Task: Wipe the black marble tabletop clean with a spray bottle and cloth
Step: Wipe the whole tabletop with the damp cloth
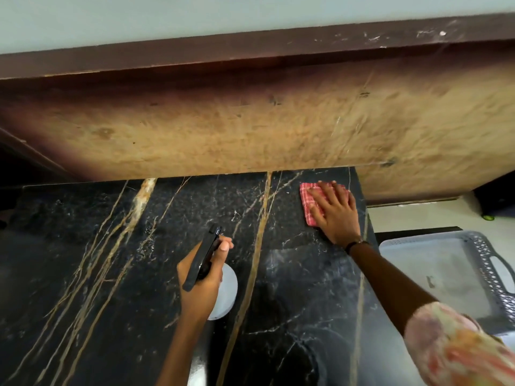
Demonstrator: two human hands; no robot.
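The black marble tabletop (97,260) with gold and white veins fills the lower part of the view. My left hand (199,285) grips a spray bottle (227,293) with a black trigger head and a white body, held above the middle of the top. My right hand (335,215) lies flat, fingers spread, pressing a red checked cloth (308,199) onto the far right corner of the marble. Much of the cloth is hidden under the palm.
A worn tan wooden panel (250,126) with a dark brown top edge rises along the far side of the tabletop. A grey plastic tray (434,277) with perforated sides and a handle sits just off the right edge. Pale floor shows beyond it.
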